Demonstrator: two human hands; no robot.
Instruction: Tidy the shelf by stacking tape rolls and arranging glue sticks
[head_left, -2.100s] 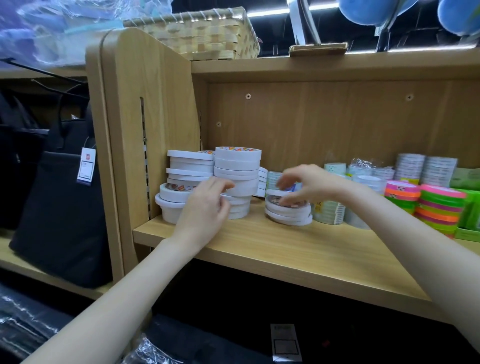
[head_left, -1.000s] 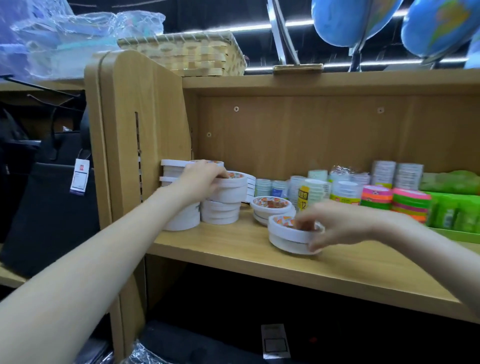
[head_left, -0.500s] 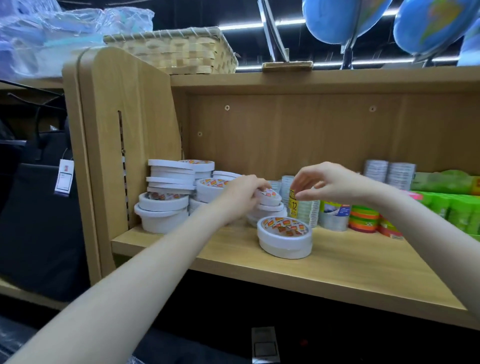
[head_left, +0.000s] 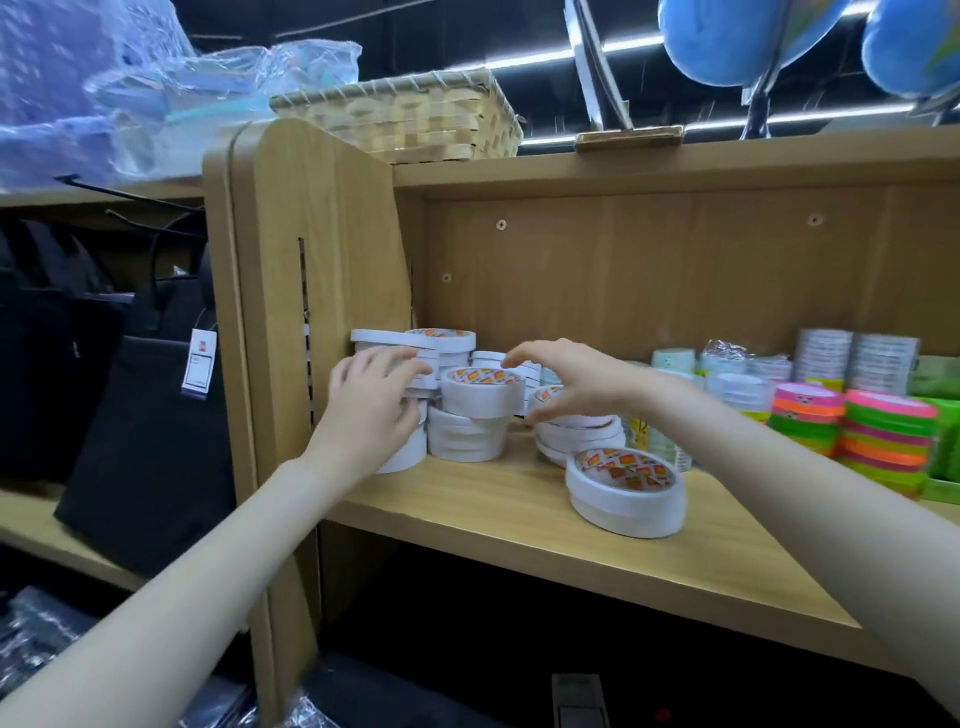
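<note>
Several white tape rolls with orange-patterned cores stand in stacks at the left end of the wooden shelf (head_left: 493, 512). My left hand (head_left: 371, 410) lies with its fingers against the front of the leftmost stack (head_left: 449, 339). A wide roll (head_left: 480, 397) sits slightly askew on top of the middle stack (head_left: 465, 444). My right hand (head_left: 569, 379) arches over a third stack (head_left: 576, 434), fingers spread and curved, gripping nothing that I can see. Two stacked rolls (head_left: 623, 491) stand alone nearer the front edge.
Neon pink, green and orange tape stacks (head_left: 883, 441) and wrapped small rolls (head_left: 737, 387) fill the shelf's right side, with green packs (head_left: 940, 384) behind. The upright side panel (head_left: 311, 260) bounds the left. Black bags (head_left: 130, 415) hang beyond it. A woven basket (head_left: 405, 114) sits on top.
My left hand moved from the middle stack to the leftmost stack. My right hand came left and lower, over the third stack. The wide roll now tops the middle stack.
</note>
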